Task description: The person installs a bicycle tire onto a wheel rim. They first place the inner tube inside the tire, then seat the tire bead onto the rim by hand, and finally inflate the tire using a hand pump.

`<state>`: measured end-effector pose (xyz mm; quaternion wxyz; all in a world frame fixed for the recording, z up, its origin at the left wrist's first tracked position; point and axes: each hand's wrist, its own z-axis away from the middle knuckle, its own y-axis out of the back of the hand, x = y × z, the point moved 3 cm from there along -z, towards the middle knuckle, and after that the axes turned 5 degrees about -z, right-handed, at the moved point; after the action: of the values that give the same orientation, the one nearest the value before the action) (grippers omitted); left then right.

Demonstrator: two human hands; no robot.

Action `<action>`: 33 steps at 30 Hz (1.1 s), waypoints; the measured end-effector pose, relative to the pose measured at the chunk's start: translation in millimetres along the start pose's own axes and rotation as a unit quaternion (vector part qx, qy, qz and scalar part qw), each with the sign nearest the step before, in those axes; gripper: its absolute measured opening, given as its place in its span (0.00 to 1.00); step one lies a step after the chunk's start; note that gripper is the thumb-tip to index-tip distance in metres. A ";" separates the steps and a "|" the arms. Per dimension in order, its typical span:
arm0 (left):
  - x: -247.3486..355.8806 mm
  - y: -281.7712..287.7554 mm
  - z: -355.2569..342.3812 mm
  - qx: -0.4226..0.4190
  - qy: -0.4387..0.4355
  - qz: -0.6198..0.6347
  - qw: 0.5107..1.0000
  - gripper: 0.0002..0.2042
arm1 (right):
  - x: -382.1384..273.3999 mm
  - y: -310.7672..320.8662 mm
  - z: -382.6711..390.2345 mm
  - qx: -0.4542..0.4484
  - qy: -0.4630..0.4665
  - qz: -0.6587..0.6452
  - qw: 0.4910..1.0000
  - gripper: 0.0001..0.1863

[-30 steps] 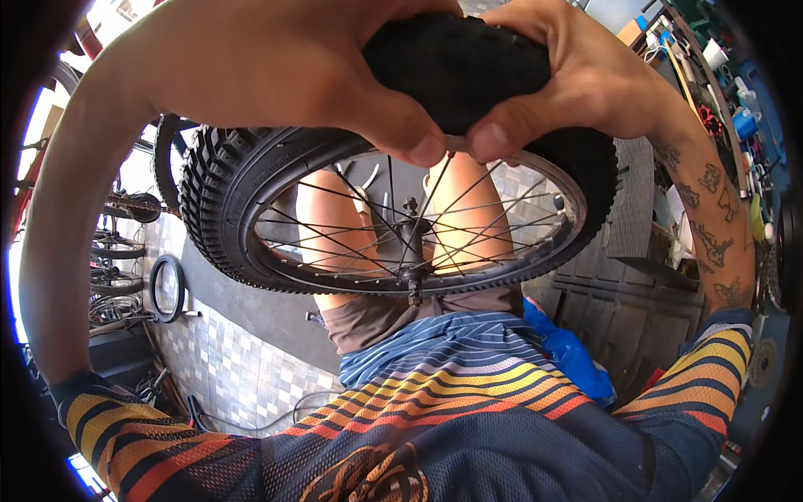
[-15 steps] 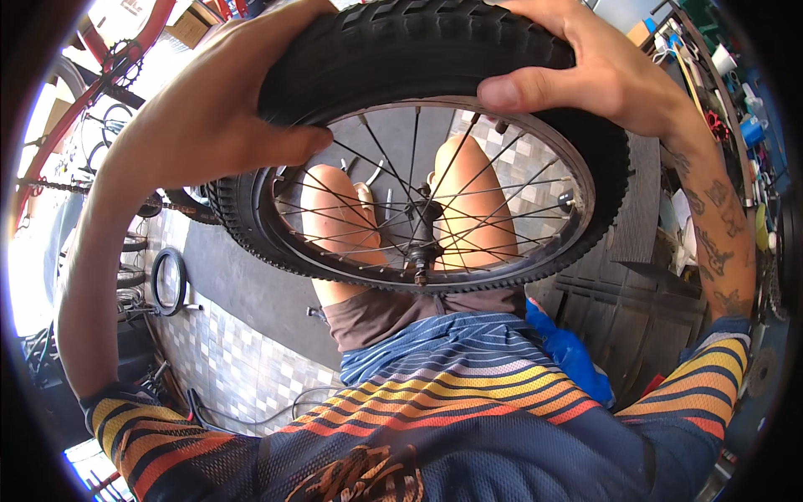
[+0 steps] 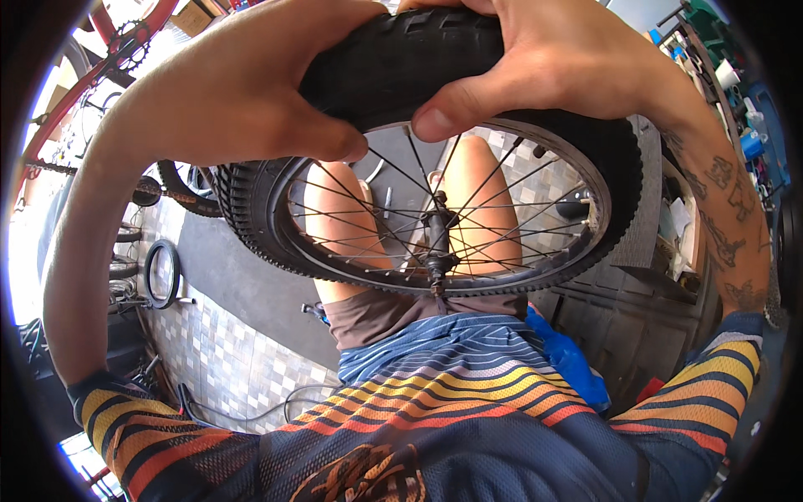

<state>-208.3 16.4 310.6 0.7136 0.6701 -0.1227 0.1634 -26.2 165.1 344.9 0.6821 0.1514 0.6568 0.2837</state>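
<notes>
I hold a bicycle wheel [image 3: 439,234] with a black knobby tyre [image 3: 401,63], spokes and a worn rim above my lap. My left hand [image 3: 251,92] grips the upper left of the tyre, its thumb down by the rim and spokes, the other fingers hidden over the top. My right hand [image 3: 560,67] grips the top right, thumb pressing along the tyre's inner side just above the rim, near the centre. The hub axle [image 3: 437,263] points toward my body. My bare knees show through the spokes.
A red bicycle frame [image 3: 84,84] with chain and chainring stands at upper left, other bikes behind. A loose tyre [image 3: 163,301] is on the floor at left, with cables below. A cluttered workbench runs along the right, above a dark cabinet; a blue bag [image 3: 581,376] lies beside my right hip.
My hands spread apart from the top centre, then my right thumb moved back leftward and my left hand shifted right. The wheel sits slightly farther right, its hub lower than half a second ago.
</notes>
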 end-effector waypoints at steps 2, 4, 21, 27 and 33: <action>2.7 1.4 -4.6 -0.018 0.021 0.002 1.000 0.53 | 4.2 8.3 -3.0 -0.042 -0.056 -0.069 0.995 0.34; 8.7 0.3 -7.1 -0.022 0.054 -0.008 0.998 0.53 | 6.6 5.4 -2.2 -0.016 -0.024 -0.044 0.999 0.35; 34.3 -9.9 -11.5 0.052 -0.111 -0.056 0.991 0.41 | 73.7 -66.2 67.9 0.341 0.028 0.489 0.802 0.53; 27.5 -17.6 -22.3 0.056 -0.102 -0.060 0.991 0.42 | 91.9 -80.2 63.5 0.430 0.092 0.555 0.706 0.51; 45.5 -30.9 -34.6 0.106 -0.062 -0.156 0.980 0.45 | 128.2 -70.0 65.3 0.438 0.139 0.608 0.648 0.45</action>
<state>-155.8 52.5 297.7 0.6460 0.7619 -0.0424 0.0206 48.1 195.5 206.5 0.1116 0.7564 0.5527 0.3314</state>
